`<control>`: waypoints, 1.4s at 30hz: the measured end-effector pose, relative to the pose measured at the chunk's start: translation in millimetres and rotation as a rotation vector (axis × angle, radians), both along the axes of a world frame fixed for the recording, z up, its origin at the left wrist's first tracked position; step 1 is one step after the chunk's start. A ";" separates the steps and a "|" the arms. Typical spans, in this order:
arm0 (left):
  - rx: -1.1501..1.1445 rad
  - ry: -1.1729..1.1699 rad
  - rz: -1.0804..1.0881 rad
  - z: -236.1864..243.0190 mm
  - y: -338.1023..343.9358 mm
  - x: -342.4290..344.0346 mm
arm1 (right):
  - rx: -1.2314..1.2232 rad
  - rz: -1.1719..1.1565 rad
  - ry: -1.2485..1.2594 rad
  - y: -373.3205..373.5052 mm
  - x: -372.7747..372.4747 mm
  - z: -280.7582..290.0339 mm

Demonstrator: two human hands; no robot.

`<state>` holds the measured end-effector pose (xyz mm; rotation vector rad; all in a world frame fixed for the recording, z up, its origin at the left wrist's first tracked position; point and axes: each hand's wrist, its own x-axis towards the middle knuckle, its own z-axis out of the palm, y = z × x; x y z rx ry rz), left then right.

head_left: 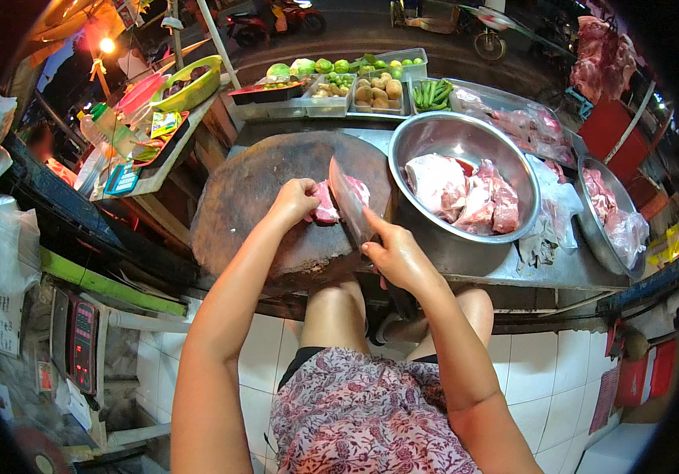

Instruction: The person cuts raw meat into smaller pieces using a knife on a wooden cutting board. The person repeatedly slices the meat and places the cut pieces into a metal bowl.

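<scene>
A small piece of raw meat (326, 207) lies on a round wooden chopping board (252, 182). My left hand (298, 199) is closed on the meat's left end, fingertips bent in. With my right hand (394, 250) I grip a broad-bladed knife (349, 204), its blade slanting up across the right part of the meat and hiding some of it. The knife's dark handle runs down below my right hand. Just right of the board, a large steel basin (529, 217) holds several bigger chunks of raw meat (493, 196).
Plastic trays of potatoes (379, 91), limes and green vegetables (432, 93) line the back. A second steel basin (592, 217) with bagged meat stands far right, and meat hangs (601, 59) above. A digital scale (82, 344) is at lower left; a yellow-green basket (197, 85) sits back left.
</scene>
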<state>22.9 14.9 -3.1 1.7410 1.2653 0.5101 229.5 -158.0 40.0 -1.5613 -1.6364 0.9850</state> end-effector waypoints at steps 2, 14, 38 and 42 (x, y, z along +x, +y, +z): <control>0.329 0.275 0.061 -1.6 -4.4 0.8 | -0.022 -0.057 0.183 -8.1 7.5 4.5; 0.493 0.354 0.039 -37.2 -21.3 57.0 | 0.078 -0.037 -0.077 11.2 2.5 5.6; 0.237 0.034 0.229 12.2 -3.1 57.0 | -0.020 0.168 -0.305 43.9 35.7 29.2; 0.241 0.074 0.207 22.5 -3.3 57.1 | 0.037 0.267 -0.441 58.6 34.4 39.1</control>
